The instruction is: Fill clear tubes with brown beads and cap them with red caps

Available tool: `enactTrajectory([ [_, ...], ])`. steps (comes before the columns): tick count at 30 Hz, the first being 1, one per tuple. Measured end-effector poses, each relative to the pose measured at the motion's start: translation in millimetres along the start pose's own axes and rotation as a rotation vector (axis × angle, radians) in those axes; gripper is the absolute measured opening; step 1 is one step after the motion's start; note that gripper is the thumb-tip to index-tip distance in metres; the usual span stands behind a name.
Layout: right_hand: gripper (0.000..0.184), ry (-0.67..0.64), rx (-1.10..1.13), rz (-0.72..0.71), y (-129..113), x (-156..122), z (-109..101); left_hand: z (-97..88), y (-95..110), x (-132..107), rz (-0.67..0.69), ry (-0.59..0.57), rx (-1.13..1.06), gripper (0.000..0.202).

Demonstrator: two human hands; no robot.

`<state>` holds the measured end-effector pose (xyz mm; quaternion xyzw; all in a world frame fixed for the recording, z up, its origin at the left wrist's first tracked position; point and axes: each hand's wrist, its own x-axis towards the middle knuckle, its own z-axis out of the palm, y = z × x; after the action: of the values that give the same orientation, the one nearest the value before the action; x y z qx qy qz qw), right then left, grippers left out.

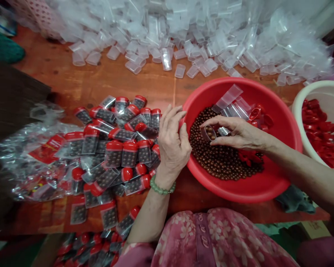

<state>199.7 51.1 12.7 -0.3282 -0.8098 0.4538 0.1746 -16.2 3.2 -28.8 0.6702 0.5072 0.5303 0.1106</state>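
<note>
Over the red basin (278, 185), my right hand (236, 131) grips a small clear container (209, 133) between thumb and fingers, its mouth facing me and brown balls showing inside. Below it, a heap of shiny brown balls (225, 163) covers part of the basin floor. Several clear containers (229, 97) and red caps (257, 115) also lie in the basin. My left hand (172, 139), with a green bead bracelet (163, 187) on the wrist, is beside the basin's left rim. Its fingers are extended and nothing shows in them. Left of it lie many filled, red-capped containers (114, 154).
Loose clear containers (167, 59) are piled along the back of the wooden table (72, 83). A white tub (297, 100) of red caps stands at the right. Clear plastic bags (13, 155) lie at the left. More filled containers (91, 252) sit below the front edge.
</note>
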Motion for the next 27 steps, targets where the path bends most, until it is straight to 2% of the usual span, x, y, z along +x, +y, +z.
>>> enactTrajectory([
  [3,0.045,0.016,0.02,-0.014,-3,-1,-3,-5.3,15,-3,0.015,-0.11,-0.094,0.04],
  [8,0.046,-0.023,0.105,-0.01,-12,-3,-6,-12.1,23,-2,-0.249,-0.419,-0.483,0.066],
  [10,0.045,-0.014,0.172,-0.03,-15,-4,-7,-13.4,22,3,-0.296,-0.563,-0.575,0.068],
  [12,0.042,-0.031,0.246,-0.043,-17,-6,-9,-13.3,22,9,-0.332,-0.655,-0.58,0.065],
  [15,0.036,-0.046,0.26,-0.024,-17,-8,-11,-11.0,27,15,-0.356,-0.657,-0.538,0.057],
  [20,0.026,0.102,0.118,-0.054,-19,-13,-18,-6.0,38,13,-0.35,-0.524,-0.494,0.044],
  [22,0.03,0.221,0.047,-0.139,-21,-15,-19,-4.4,42,11,-0.423,-0.471,-0.548,0.046],
  [24,0.042,0.311,-0.041,-0.257,-23,-16,-18,-3.2,46,8,-0.504,-0.471,-0.646,0.048],
  [27,0.05,0.248,-0.135,-0.365,-25,-18,-13,-2.6,51,9,-0.543,-0.525,-0.777,0.036],
])
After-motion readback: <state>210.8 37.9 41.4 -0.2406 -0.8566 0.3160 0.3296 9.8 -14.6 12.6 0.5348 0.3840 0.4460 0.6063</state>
